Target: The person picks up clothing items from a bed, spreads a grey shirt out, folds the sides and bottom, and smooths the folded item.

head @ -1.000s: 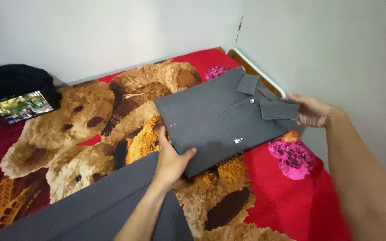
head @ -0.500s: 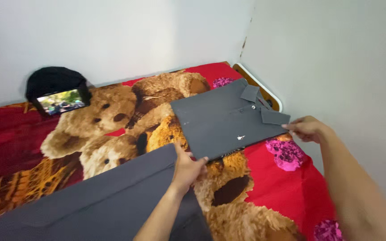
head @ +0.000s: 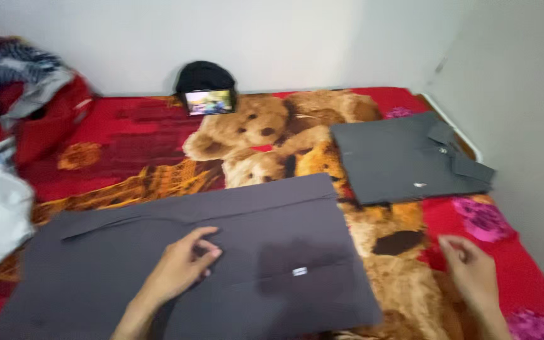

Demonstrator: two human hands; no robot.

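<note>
Now left hand [head: 181, 267] on grey garment [head: 221, 252], white tag [head: 300, 271]

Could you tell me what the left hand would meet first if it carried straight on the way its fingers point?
The left hand rests on the flat grey garment, fingers aimed up and right. Sliding on, it would likely first reach that garment's small white tag, though blur makes the line uncertain.

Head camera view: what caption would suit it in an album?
Left hand resting on grey trousers, folded grey polo shirt beside them on a teddy-bear blanket.
</note>
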